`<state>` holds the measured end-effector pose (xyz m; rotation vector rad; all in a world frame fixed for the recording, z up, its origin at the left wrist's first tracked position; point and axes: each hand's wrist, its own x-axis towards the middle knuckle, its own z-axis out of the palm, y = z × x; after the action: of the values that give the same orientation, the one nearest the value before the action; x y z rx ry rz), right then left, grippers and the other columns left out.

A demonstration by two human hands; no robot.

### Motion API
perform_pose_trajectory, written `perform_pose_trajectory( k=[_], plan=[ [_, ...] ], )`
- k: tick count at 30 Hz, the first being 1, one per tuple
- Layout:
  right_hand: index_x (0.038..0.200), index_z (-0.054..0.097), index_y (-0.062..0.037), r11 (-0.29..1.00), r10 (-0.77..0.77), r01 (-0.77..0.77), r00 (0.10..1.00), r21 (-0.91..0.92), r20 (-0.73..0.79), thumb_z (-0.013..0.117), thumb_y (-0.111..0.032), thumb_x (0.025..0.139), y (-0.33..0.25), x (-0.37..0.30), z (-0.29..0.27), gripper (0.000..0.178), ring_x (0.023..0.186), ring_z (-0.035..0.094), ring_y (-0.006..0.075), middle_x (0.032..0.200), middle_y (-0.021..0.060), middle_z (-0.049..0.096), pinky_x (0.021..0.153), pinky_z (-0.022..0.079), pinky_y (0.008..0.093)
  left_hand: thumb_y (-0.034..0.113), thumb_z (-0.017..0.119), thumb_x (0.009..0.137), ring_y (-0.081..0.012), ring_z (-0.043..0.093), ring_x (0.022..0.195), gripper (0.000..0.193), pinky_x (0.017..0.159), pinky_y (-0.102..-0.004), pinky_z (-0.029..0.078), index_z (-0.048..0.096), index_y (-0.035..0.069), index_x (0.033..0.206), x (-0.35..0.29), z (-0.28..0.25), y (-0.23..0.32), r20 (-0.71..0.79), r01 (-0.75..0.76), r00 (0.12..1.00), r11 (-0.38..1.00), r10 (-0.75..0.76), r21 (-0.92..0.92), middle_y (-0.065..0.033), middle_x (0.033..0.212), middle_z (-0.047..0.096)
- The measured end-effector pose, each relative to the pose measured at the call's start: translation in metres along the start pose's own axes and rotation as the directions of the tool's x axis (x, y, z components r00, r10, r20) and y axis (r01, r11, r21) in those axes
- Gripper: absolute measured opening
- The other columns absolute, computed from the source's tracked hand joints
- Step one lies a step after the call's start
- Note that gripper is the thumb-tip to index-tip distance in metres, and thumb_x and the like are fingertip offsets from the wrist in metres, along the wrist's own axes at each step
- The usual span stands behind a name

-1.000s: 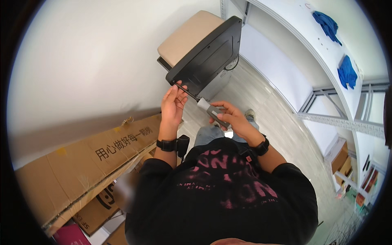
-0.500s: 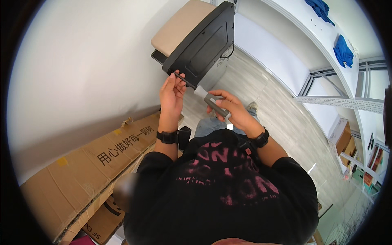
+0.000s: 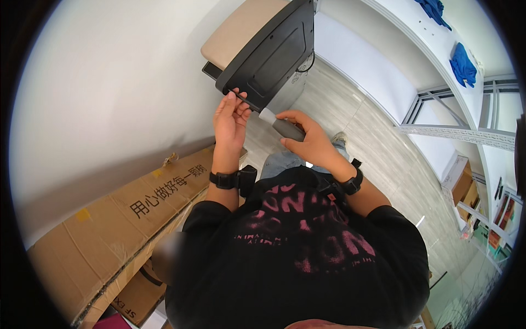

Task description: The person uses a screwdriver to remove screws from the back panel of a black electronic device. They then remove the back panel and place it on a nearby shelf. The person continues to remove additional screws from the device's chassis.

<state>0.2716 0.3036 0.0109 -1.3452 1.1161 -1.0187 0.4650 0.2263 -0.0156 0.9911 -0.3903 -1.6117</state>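
Observation:
A grey-handled screwdriver [image 3: 284, 128] points up and left, toward the near left corner of a black panel [image 3: 268, 63] that stands on edge. Around its handle, the fingers of my right hand [image 3: 310, 137] are wrapped. My left hand [image 3: 233, 116] pinches the dark shaft close to the tip with thumb and forefinger, right beside the panel's corner. Those fingers hide the tip, so I cannot tell whether it sits in a screw. Behind the panel is a beige padded cushion [image 3: 244, 30]. A black cable [image 3: 311, 63] loops off the panel's right side.
A long cardboard box [image 3: 109, 230] lies along the wall at left, with another carton [image 3: 139, 296] below it. White shelving with grey metal frames [image 3: 438, 131] curves along the right. Two blue cloths [image 3: 463, 66] lie on it. Pale wood-look floor [image 3: 350, 104] runs between.
My right hand has turned and shifted its grip on the screwdriver's handle, its fingers now further over the top. The screwdriver and my left hand have moved slightly up and left.

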Motion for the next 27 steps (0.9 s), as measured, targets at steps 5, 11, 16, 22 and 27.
perform_pose_trajectory(
  k=[5, 11, 16, 22, 27],
  plan=[
    [0.124, 0.047, -0.0085, 0.991, -0.042, 0.043, 0.999, -0.130, 0.008, 0.062, -0.003, 0.078, -0.007, -0.001, -0.005, 0.048, 0.073, 0.057, 0.0133, 0.108, 0.0096, 0.054, 0.054, 0.043, 0.0219, 0.015, 0.058, 0.090, -0.0123, 0.062, 0.068, 0.014, 0.058, -0.0239, 0.053, 0.058, 0.003, 0.098, 0.001, 0.004, -0.001, -0.043, -0.010, 0.999, 1.000, 0.009, -0.014, -0.0083, 0.087, 0.065],
    [0.126, 0.044, -0.0068, 0.421, 0.317, -0.532, 0.845, 0.735, 0.430, 0.059, -0.005, 0.082, -0.001, 0.002, -0.020, 0.046, 0.074, 0.059, 0.0138, 0.109, 0.0117, 0.054, 0.049, 0.045, 0.0234, 0.017, 0.057, 0.091, -0.0148, 0.061, 0.078, 0.018, 0.070, -0.0259, 0.053, 0.057, 0.003, 0.101, 0.001, 0.007, -0.003, -0.077, -0.043, 0.996, 0.997, 0.047, 0.060, -0.0060, 0.089, 0.062],
    [0.124, 0.043, -0.0043, 0.870, 0.314, -0.352, 0.935, 0.346, 0.162, 0.058, -0.007, 0.084, -0.002, 0.003, -0.004, 0.043, 0.069, 0.055, 0.0121, 0.096, 0.0079, 0.053, 0.046, 0.045, 0.0238, 0.015, 0.057, 0.090, -0.0160, 0.061, 0.078, 0.018, 0.069, -0.0258, 0.053, 0.056, 0.002, 0.102, -0.003, 0.014, 0.003, -0.065, -0.033, 0.997, 0.998, 0.037, 0.060, -0.0068, 0.089, 0.062],
    [0.124, 0.045, -0.0048, 1.000, 0.004, -0.005, 1.000, -0.009, -0.024, 0.060, -0.010, 0.082, 0.018, 0.004, 0.003, 0.044, 0.071, 0.054, 0.0109, 0.096, 0.0077, 0.052, 0.050, 0.045, 0.0231, 0.017, 0.058, 0.090, -0.0158, 0.061, 0.078, 0.022, 0.069, -0.0249, 0.053, 0.056, 0.001, 0.106, 0.000, 0.013, -0.002, -0.104, -0.047, 0.993, 0.992, 0.060, 0.116, -0.0061, 0.089, 0.062],
    [0.122, 0.047, -0.0056, 0.758, 0.385, -0.466, 0.884, 0.457, 0.263, 0.060, -0.012, 0.081, 0.005, 0.008, -0.011, 0.043, 0.073, 0.052, 0.0105, 0.097, 0.0071, 0.050, 0.052, 0.046, 0.0227, 0.016, 0.056, 0.091, -0.0165, 0.061, 0.078, 0.021, 0.072, -0.0273, 0.054, 0.056, 0.001, 0.106, -0.001, 0.011, 0.000, -0.109, -0.050, 0.992, 0.991, 0.063, 0.123, -0.0064, 0.088, 0.062]
  ],
)
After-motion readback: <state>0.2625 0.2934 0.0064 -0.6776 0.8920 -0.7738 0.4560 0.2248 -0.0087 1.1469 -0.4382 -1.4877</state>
